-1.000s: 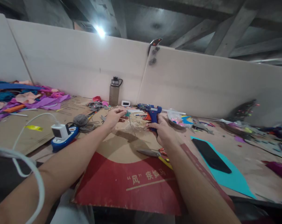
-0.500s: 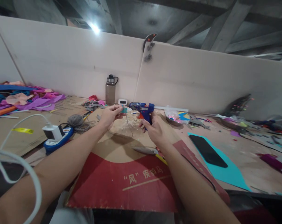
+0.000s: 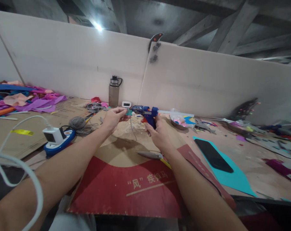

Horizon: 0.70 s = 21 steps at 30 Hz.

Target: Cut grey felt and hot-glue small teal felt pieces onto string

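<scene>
My right hand (image 3: 157, 133) grips a blue glue gun (image 3: 147, 113) by its handle, the nozzle pointing left. My left hand (image 3: 113, 118) pinches a small teal piece (image 3: 129, 112) right at the nozzle tip; a thin grey thread (image 3: 133, 127) hangs from it. Both hands hover over a brown and red cardboard sheet (image 3: 126, 173). Scissors (image 3: 151, 155) lie on the cardboard just below my right wrist.
A grey yarn ball (image 3: 77, 123) and a blue power strip with a white charger (image 3: 56, 140) lie to the left. A water bottle (image 3: 113, 91) stands by the white wall. A black phone (image 3: 213, 155) rests on teal paper at the right. Coloured scraps are piled far left and right.
The glue gun's nozzle has moved left and closed on the teal piece in my left hand. The view has shifted slightly right.
</scene>
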### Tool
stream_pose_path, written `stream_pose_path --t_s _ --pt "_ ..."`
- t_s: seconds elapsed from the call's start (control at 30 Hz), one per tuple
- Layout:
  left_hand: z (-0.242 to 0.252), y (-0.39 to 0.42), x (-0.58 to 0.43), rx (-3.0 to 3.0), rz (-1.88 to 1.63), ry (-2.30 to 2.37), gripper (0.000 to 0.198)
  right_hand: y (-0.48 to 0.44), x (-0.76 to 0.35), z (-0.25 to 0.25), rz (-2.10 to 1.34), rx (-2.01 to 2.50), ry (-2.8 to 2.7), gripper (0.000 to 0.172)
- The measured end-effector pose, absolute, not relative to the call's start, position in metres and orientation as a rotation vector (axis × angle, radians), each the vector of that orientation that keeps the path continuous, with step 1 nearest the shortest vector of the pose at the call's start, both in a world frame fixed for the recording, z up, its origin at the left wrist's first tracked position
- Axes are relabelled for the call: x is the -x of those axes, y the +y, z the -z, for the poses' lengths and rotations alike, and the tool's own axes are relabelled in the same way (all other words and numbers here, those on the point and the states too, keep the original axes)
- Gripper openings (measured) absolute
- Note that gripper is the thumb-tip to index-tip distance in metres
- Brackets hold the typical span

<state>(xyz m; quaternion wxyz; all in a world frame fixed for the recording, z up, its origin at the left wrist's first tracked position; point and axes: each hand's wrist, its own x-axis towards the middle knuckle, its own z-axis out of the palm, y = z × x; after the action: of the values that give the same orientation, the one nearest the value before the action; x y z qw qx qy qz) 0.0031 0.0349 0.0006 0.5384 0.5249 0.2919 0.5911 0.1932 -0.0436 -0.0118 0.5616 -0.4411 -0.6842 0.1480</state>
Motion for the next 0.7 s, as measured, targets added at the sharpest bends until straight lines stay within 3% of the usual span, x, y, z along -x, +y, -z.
stream_pose_path --t_s 0.33,0.7 --pt "-0.0002 0.0322 -0.0040 -1.291 -1.428 0.740 0.030 -0.0464 -0.1926 0.0088 -0.154 1.095 -1.696 0.041" --pt "0.0001 0.0322 -0.0041 -1.312 -1.434 0.742 0.032 -0.0444 -0.1934 0.0122 -0.165 1.112 -1.683 0.042"
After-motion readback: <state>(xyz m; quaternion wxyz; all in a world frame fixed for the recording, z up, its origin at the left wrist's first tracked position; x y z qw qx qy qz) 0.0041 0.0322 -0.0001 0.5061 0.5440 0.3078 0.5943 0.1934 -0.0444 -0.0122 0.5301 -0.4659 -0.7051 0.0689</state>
